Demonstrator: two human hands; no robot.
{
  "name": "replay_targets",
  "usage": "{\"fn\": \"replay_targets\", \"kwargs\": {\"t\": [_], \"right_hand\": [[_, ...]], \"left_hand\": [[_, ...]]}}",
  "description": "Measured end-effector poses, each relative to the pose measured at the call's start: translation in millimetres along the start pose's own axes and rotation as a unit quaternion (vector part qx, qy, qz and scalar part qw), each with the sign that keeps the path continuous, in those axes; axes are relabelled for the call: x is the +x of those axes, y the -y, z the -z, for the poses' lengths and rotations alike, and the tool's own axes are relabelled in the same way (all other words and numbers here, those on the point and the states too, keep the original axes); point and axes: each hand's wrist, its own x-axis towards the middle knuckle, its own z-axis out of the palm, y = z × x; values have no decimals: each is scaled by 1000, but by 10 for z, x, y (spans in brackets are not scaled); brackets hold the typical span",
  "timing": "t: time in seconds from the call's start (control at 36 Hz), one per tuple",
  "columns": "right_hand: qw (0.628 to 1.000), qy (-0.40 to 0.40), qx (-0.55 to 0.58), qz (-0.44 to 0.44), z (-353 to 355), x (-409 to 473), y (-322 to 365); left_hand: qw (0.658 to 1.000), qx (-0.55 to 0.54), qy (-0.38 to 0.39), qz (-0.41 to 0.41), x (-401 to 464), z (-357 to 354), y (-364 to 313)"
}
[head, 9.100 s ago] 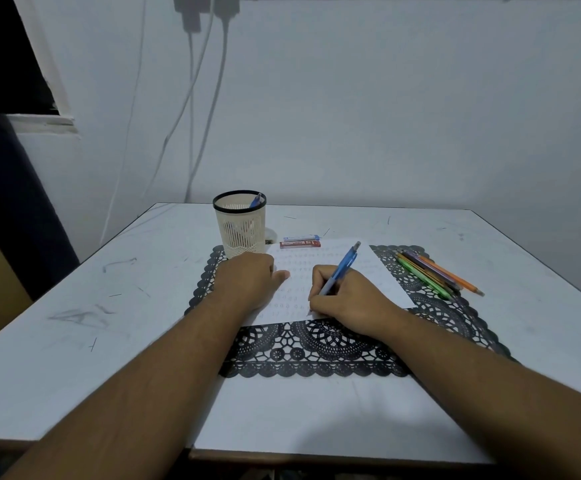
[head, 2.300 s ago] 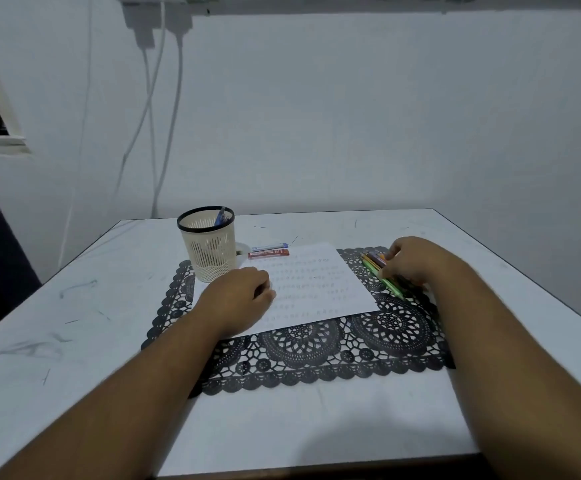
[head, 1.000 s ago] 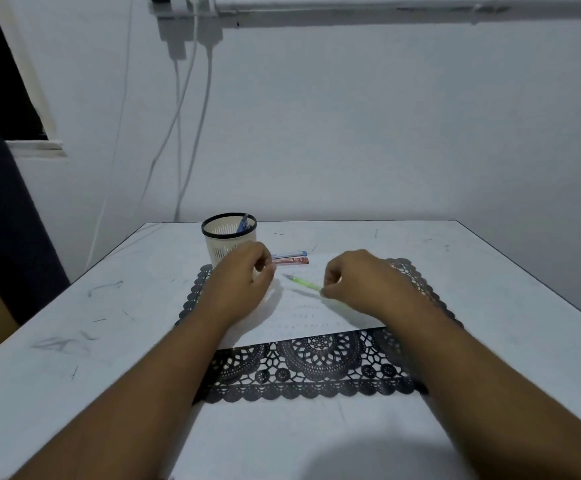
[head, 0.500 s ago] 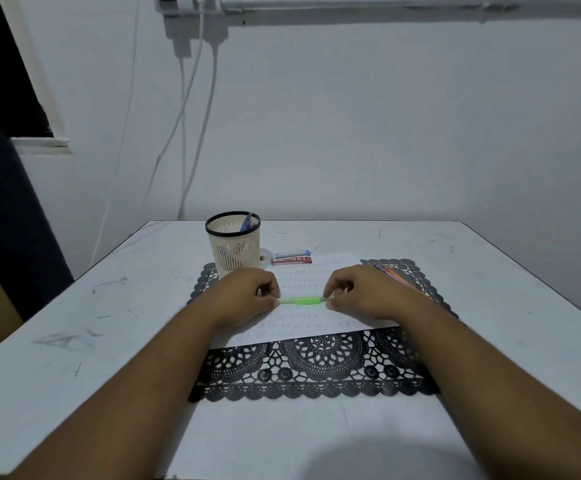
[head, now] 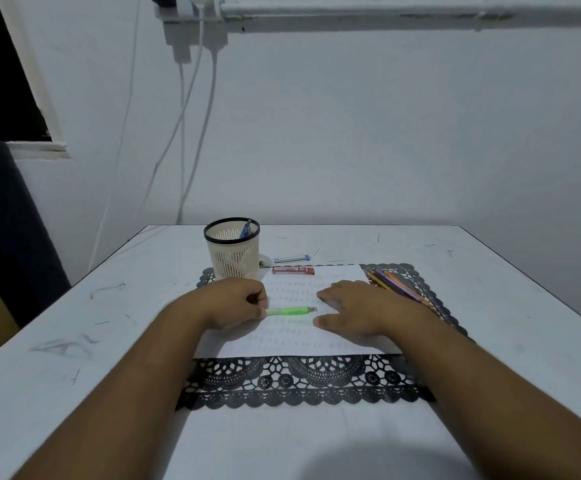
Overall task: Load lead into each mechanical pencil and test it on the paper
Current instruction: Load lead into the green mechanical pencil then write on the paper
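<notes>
The slim green plastic mechanical pencil (head: 291,311) lay crosswise over the white sheet of paper (head: 296,344), its left end gripped in the curled fingers of the left hand (head: 228,303); that end was hidden in the fist. The right hand (head: 355,311) rested just beside the pencil's free end, fingers relaxed and spread, holding nothing. Faint rows of marks on the paper were too small to read. The paper sat on a black lace-pattern placemat (head: 299,386). A bundle of coloured pencils (head: 394,284), partly hidden by the right wrist, lay on the mat's right side. Behind: a red lead case (head: 293,270), a blue lead case (head: 291,259), and a cream mesh pen cup (head: 232,249) on the white surface (head: 74,341).
</notes>
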Motion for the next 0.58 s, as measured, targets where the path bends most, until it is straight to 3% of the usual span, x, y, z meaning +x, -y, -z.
{"fn": "replay_targets", "kwargs": {"t": [0.28, 0.47, 0.58], "right_hand": [[1000, 21, 7, 4, 127, -82, 17], [978, -115, 164, 60, 57, 41, -1], [968, -136, 197, 68, 47, 65, 8]], "left_hand": [[1000, -1, 28, 3, -56, 68, -69], [998, -35, -31, -52, -56, -24, -152], [995, -49, -58, -72, -57, -67, -167]]}}
